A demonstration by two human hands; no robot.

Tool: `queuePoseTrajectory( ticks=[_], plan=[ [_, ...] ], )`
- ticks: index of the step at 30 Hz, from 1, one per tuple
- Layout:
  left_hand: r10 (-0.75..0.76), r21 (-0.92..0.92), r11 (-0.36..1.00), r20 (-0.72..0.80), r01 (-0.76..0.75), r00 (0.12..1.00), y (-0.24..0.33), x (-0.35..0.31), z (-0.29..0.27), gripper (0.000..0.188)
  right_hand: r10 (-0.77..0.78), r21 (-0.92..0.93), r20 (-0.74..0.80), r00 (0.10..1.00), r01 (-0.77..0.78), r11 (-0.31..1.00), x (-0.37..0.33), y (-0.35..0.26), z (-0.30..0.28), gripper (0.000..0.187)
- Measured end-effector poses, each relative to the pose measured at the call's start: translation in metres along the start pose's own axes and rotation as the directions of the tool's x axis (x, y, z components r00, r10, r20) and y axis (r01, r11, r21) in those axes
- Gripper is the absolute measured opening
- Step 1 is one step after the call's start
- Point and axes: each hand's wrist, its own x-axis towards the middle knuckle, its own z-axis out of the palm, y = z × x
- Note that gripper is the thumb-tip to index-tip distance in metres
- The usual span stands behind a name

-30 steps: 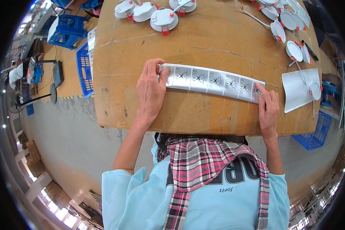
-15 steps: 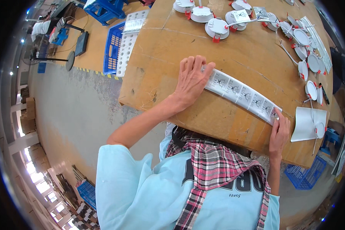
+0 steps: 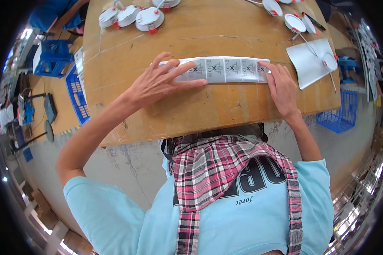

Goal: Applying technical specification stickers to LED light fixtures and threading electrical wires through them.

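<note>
A silvery strip of printed labels (image 3: 232, 70) lies lengthwise across the brown tabletop in front of me. My left hand (image 3: 157, 83) rests over the strip's left end with its fingers spread, and covers that end. At the other end, my right hand (image 3: 283, 87) has its index finger on top of the strip and its thumb at the edge, gripping the corner. To the right of that hand lies a silvery-white sheet (image 3: 304, 63) with a round white downlight (image 3: 329, 61) on it.
Several white downlights (image 3: 150, 19) with red clips and cables stand along the table's far side. A black marker (image 3: 314, 21) lies far right. Blue plastic baskets (image 3: 339, 112) stand beside the table, right and left. Another person's arm (image 3: 70, 15) shows at the far left.
My view has turned, so the strip now runs nearly level across it. My left hand has opened from a closed grip to spread fingers on the strip. The right hand stays at its end.
</note>
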Motion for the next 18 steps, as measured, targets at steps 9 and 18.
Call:
queuePoseTrajectory(
  ticks=[9,18],
  plan=[
    [-0.018,-0.152,0.988,0.013,0.02,1.0,0.0,-0.003,-0.009,0.081,0.006,-0.051,0.01,1.0,-0.005,0.999,-0.004,0.0,0.002,0.033],
    [-0.038,-0.224,0.973,0.07,0.053,0.997,-0.008,-0.013,-0.009,0.076,0.028,-0.09,0.051,0.998,-0.023,0.996,0.004,0.001,-0.001,0.034]
  ],
)
